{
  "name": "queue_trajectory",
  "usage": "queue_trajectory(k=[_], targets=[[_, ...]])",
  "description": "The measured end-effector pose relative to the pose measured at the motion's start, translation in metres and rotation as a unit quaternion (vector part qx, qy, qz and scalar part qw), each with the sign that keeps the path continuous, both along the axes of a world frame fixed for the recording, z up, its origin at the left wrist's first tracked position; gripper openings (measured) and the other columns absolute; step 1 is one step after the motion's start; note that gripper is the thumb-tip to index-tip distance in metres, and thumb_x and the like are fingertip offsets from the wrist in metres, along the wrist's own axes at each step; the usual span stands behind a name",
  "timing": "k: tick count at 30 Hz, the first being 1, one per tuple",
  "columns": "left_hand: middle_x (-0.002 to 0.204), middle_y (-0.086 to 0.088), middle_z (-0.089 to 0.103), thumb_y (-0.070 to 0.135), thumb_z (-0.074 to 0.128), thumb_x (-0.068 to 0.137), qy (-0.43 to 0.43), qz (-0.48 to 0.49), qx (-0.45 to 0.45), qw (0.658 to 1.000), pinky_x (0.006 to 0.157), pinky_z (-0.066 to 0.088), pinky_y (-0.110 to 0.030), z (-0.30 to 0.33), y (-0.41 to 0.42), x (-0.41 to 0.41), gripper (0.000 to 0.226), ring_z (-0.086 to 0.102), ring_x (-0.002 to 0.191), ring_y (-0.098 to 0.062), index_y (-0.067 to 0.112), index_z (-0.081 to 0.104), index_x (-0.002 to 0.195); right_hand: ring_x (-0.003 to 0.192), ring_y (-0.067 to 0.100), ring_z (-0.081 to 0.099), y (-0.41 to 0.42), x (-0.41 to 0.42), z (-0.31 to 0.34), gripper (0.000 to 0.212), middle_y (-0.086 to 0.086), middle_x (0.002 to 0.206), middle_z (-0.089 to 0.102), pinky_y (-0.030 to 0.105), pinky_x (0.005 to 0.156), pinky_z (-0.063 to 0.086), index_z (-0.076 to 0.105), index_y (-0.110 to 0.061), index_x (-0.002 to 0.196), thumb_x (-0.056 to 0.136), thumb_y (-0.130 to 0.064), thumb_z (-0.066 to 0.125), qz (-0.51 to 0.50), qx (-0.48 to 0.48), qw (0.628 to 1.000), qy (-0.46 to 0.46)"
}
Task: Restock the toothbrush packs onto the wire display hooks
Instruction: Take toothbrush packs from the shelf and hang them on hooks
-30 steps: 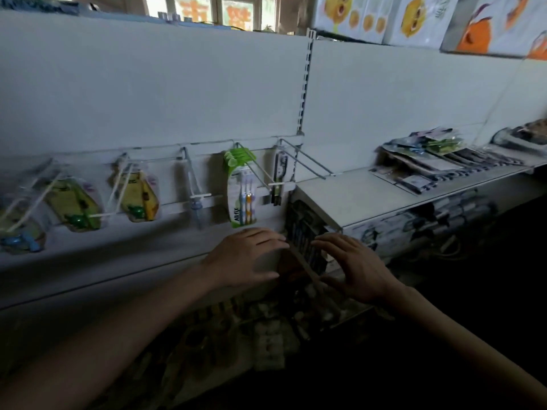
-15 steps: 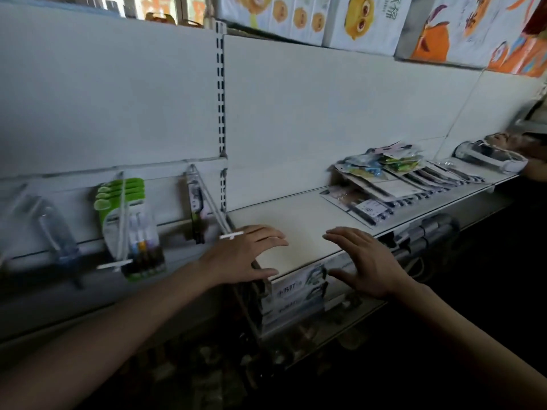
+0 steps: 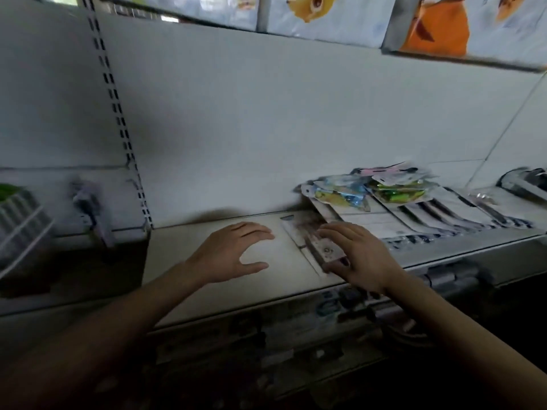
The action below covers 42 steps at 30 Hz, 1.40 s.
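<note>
Toothbrush packs (image 3: 429,214) lie fanned out on the white shelf (image 3: 189,291), with colourful packs (image 3: 355,193) heaped behind them. The nearest pack (image 3: 307,232) lies flat at the left end of the row. My right hand (image 3: 358,255) reaches over that pack, fingers spread, its thumb at the pack's near end. My left hand (image 3: 233,250) hovers open above the bare shelf, holding nothing. At the far left, a wire display hook (image 3: 91,214) carries a dark pack, and a green-topped pack (image 3: 17,211) hangs beside it.
A slotted upright (image 3: 118,113) runs down the white back panel. Boxed goods (image 3: 340,303) fill the darker shelf below. Cartoon posters (image 3: 438,28) line the top. A dark object (image 3: 524,182) sits at the shelf's far right.
The view has swung right and upward, so the hooks slid to the left edge. Both hands have risen from the lower shelf to above the white shelf, the right one reaching the nearest pack.
</note>
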<state>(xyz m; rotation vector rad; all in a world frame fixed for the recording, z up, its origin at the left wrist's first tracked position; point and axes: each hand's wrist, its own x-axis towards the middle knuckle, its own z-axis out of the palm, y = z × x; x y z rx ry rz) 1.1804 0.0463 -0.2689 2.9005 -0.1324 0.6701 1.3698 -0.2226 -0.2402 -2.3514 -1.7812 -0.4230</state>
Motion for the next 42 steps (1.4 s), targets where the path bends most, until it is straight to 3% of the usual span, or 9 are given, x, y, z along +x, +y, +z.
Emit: queue_trajectory(k=[3,9,15,21,24,27,29,36,42], targets=[[0.143,0.014,0.050,0.065,0.052,0.090,0.022,0.006,0.041,0.999,0.108,0.032,-0.019,0.000,-0.029,0.042,0.057,0.044,0.131,-0.006,0.036,0.050,0.138,0.133,0.024,0.048,-0.024,0.048,-0.006,0.068,0.002,0.145,0.051,0.039,0.109,0.043,0.050,-0.019,0.142,0.087,-0.059,0.061,-0.014,-0.006,1.000,0.016],[0.154,0.011,0.040,0.068,0.053,0.088,0.114,0.048,0.013,0.992,0.112,0.037,-0.030,-0.018,-0.085,0.107,0.067,0.040,0.139,-0.012,0.037,0.040,0.146,0.136,0.027,0.046,-0.052,0.101,-0.023,0.070,0.006,0.150,0.048,0.041,0.107,0.044,0.046,-0.019,0.147,0.089,-0.058,0.055,-0.039,-0.006,0.998,0.045],[0.165,0.014,0.004,0.076,0.047,0.085,0.208,0.099,-0.020,0.973,0.117,0.028,-0.041,-0.032,-0.112,0.135,0.086,0.001,0.153,-0.012,0.043,0.009,0.155,0.139,0.028,0.042,-0.039,0.116,-0.026,0.066,0.006,0.155,0.041,0.039,0.111,0.038,0.036,-0.028,0.153,0.093,-0.043,0.060,-0.043,-0.025,0.998,0.030],[0.163,0.012,0.016,0.074,0.054,0.082,0.202,0.123,-0.030,0.971,0.116,0.034,-0.038,-0.030,-0.118,0.138,0.089,0.014,0.150,-0.014,0.041,0.015,0.155,0.142,0.041,0.034,-0.018,0.107,-0.023,0.079,0.015,0.162,0.024,0.055,0.111,0.038,0.016,-0.035,0.157,0.093,-0.036,0.062,-0.063,-0.108,0.991,-0.045],[0.163,0.012,0.018,0.072,0.057,0.082,0.192,0.123,-0.038,0.973,0.115,0.033,-0.036,-0.030,-0.118,0.137,0.088,0.016,0.150,-0.014,0.040,0.019,0.154,0.135,0.042,0.044,-0.010,0.100,-0.023,0.069,0.017,0.156,0.036,0.054,0.101,0.047,0.039,-0.022,0.148,0.087,-0.026,0.070,-0.075,-0.101,0.989,-0.075],[0.161,0.013,0.022,0.073,0.057,0.081,0.173,0.117,-0.035,0.977,0.113,0.037,-0.037,-0.031,-0.119,0.135,0.086,0.018,0.149,-0.014,0.043,0.021,0.153,0.107,0.042,0.063,0.001,0.091,-0.021,0.052,0.021,0.132,0.058,0.048,0.074,0.058,0.065,-0.005,0.116,0.067,-0.009,0.083,-0.069,-0.086,0.986,-0.125],[0.160,0.013,0.024,0.074,0.057,0.080,0.170,0.121,-0.028,0.978,0.112,0.039,-0.037,-0.032,-0.119,0.134,0.085,0.019,0.148,-0.013,0.044,0.022,0.152,0.097,0.041,0.065,0.005,0.088,-0.020,0.046,0.022,0.121,0.064,0.045,0.067,0.058,0.071,0.000,0.099,0.057,-0.005,0.088,-0.059,-0.064,0.984,-0.158],[0.161,0.013,0.022,0.079,0.053,0.079,0.182,0.128,-0.016,0.975,0.113,0.038,-0.039,-0.033,-0.109,0.106,0.088,0.017,0.149,-0.013,0.046,0.017,0.152,0.121,0.037,0.058,0.008,0.080,-0.018,0.035,0.023,0.121,0.066,0.046,0.096,0.049,0.072,0.003,0.101,0.069,-0.009,0.077,0.011,0.014,0.965,-0.261],[0.161,0.016,0.022,0.082,0.052,0.077,0.189,0.143,-0.011,0.971,0.112,0.038,-0.037,-0.030,-0.087,0.062,0.087,0.018,0.148,-0.010,0.046,0.021,0.151,0.118,0.034,0.047,0.024,0.057,-0.009,0.023,0.015,0.121,0.065,0.042,0.091,0.034,0.069,-0.005,0.098,0.077,-0.010,0.076,0.020,0.106,0.958,-0.266]])
